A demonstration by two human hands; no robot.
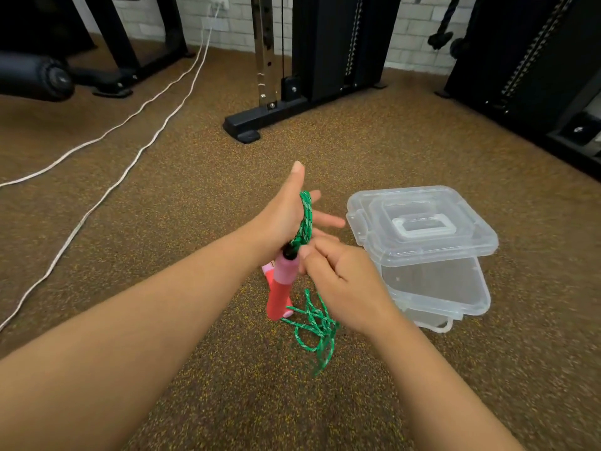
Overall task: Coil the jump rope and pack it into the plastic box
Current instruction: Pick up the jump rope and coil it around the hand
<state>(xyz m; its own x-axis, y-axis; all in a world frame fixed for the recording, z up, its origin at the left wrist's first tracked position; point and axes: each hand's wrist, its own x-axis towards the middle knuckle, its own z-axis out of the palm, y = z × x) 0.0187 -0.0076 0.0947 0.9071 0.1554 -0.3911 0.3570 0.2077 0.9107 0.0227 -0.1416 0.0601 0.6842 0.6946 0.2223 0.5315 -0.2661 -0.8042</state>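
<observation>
The person is coiling the jump rope [306, 219] around the left hand [286, 219], which is standing wide, thumb up and fingers spread, w/ several green turns lying across the palm. One pink handle [280, 284] is hanging below this hand, just under the wrist; a bit of a second pink part is showing behind it, but I cannot tell if it is the other handle. The right hand [341, 281] is closed narrow, pinching the rope close to the handle top. The loose rest of the rope [317, 327] is hanging in tangled loops under the right hand, near the floor [195, 222].

The plastic box [435, 288] is sitting on the floor just to the right of both hands, and its lid [419, 222] is lying askew on top, so the opening is only partly free.

To do this step well, I think the right hand should be feeding the rope w/ light tension, each turn beside the last one, not crossing. The hanging loops look knotty, so probably they need shaking out before more winding. Keep the coil small enough for the box, approx. the palm width. The lid must be moved off before packing.
</observation>
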